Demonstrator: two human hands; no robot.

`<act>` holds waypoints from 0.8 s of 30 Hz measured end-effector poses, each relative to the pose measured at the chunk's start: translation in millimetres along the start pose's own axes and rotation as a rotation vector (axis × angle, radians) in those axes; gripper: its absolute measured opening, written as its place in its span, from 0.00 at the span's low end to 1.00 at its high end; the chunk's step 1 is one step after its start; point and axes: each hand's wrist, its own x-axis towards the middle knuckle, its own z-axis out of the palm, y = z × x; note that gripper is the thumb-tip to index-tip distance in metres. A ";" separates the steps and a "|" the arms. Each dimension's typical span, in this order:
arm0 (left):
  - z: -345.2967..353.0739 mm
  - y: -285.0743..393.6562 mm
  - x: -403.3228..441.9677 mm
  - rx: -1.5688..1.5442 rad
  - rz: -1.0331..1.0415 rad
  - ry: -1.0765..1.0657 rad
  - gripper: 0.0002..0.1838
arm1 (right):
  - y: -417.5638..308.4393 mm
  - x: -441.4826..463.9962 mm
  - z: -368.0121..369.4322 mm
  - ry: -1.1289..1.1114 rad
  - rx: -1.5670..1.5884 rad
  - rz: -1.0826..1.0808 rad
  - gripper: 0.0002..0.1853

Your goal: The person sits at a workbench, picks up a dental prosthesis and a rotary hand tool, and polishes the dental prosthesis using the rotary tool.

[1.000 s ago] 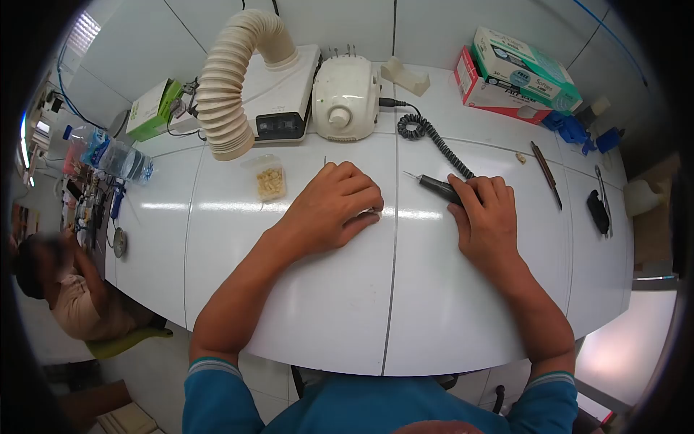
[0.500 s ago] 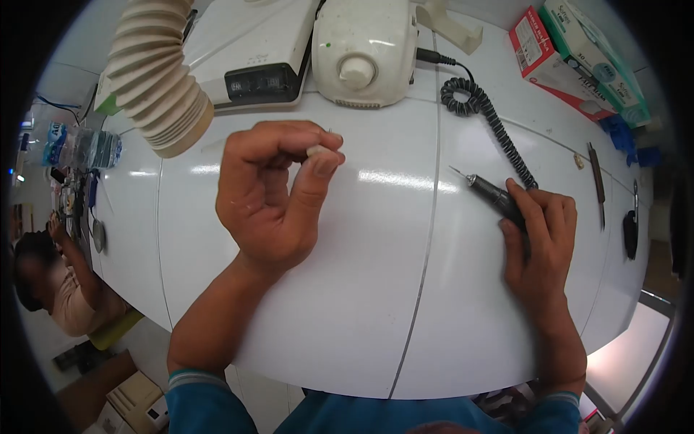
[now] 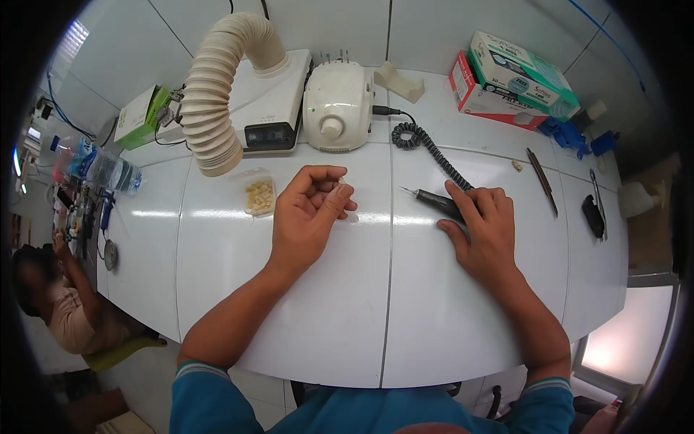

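Between thumb and index fingertip, my left hand [image 3: 307, 217] pinches a small whitish piece [image 3: 341, 182], raised over the white table [image 3: 325, 311]. My right hand [image 3: 486, 228] rests around the rear of a black rotary handpiece [image 3: 439, 203], which lies on the table with its thin metal tip pointing left. A coiled black cord [image 3: 441, 159] runs from the handpiece to the white control unit [image 3: 337, 108]. Left of my left hand lies a clear bag of yellowish pieces [image 3: 259, 197].
A ribbed hose [image 3: 210, 101] arches over a white box unit [image 3: 271, 108]. Stacked boxes [image 3: 513, 79], a brown pointed tool [image 3: 542, 181] and a black-handled tool [image 3: 594, 215] are at right. Bottles [image 3: 97, 165] stand at left, where a person [image 3: 79, 311] sits.
My left hand has turned palm-up and lifted, showing the whitish piece in its fingertips. My right hand stays by the handpiece, its thumb now apart from it. The camera view has shifted.
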 end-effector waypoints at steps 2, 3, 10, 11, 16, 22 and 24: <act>2.4 -0.2 -0.4 -0.014 -0.031 -0.011 0.16 | -5.1 -3.7 1.4 -0.003 -0.031 -0.005 0.28; 7.7 0.2 3.8 -0.021 -0.029 -0.039 0.16 | -5.0 -4.3 3.2 -0.005 -0.054 -0.008 0.27; 30.6 -3.3 36.0 0.118 0.073 -0.159 0.20 | -34.3 12.3 -10.9 -0.147 -0.063 0.180 0.12; 31.0 -4.2 36.0 0.146 0.075 -0.162 0.19 | -38.7 16.5 -14.3 -0.218 0.021 0.253 0.13; 22.1 -5.1 25.8 0.217 0.054 -0.212 0.17 | -35.1 17.2 -24.0 -0.437 0.162 0.296 0.13; 19.2 -3.8 28.2 0.318 0.102 -0.289 0.19 | -0.9 14.1 -4.7 -0.113 0.041 0.095 0.17; 18.5 -2.3 26.4 0.351 0.125 -0.303 0.18 | -1.3 16.0 -2.3 -0.122 0.086 0.063 0.20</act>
